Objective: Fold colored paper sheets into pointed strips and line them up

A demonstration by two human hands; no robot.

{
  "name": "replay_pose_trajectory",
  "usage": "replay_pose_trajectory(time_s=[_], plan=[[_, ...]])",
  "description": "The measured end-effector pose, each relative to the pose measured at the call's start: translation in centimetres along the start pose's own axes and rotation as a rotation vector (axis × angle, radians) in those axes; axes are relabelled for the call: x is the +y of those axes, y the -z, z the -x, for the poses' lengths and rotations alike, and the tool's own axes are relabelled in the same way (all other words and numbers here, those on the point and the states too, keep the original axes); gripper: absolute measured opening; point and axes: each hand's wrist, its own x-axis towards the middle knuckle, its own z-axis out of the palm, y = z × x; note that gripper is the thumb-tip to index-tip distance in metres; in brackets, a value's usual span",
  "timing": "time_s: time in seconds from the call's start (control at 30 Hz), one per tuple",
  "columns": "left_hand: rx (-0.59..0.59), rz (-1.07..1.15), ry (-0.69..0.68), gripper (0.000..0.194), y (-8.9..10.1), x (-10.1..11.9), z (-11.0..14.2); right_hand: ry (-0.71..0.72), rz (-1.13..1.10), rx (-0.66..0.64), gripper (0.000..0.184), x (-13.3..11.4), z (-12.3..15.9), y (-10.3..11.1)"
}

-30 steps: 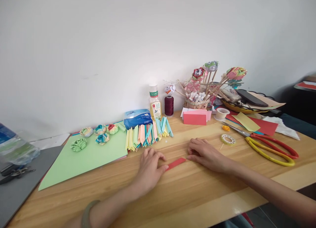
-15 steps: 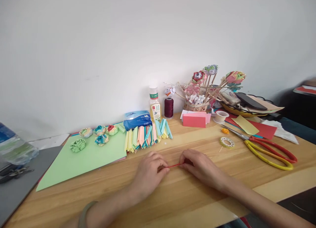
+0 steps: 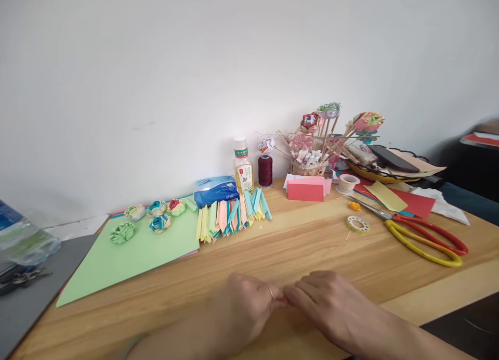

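My left hand and my right hand meet near the front edge of the wooden table, fingers curled together. Between their fingertips shows a sliver of the red paper strip, pinched from both sides and mostly hidden. Both hands are somewhat blurred. A ring sits on a left finger.
Behind lie a green sheet with paper roses, a fan of folded pastel strips, a tissue pack, a bottle, a thread spool, pink cards, a paper-flower bunch, tape and scissors.
Both hands have drawn back toward the table's front edge and closed together. The red strip, flat on the table a second ago, is now pinched between the fingertips and nearly hidden.
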Motion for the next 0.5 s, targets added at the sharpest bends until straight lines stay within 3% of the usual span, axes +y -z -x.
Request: replay_pose_trajectory(time_s=[0.23, 0.37, 0.5], plan=[[-0.063, -0.153, -0.242, 0.035, 0.8, 1.7, -0.5, -0.13, -0.316, -0.064, 0.027, 0.0, 2.9, 1.3], [-0.105, -0.165, -0.235, 0.034, 0.9, 1.7, -0.4, -0.225, -0.533, -0.143, 0.039, 0.2, 4.0, 1.2], [-0.074, -0.042, -0.14, 0.033, 1.2, 1.3, -0.3, -0.291, -0.557, -0.041, 0.028, 0.8, 5.0, 0.2]])
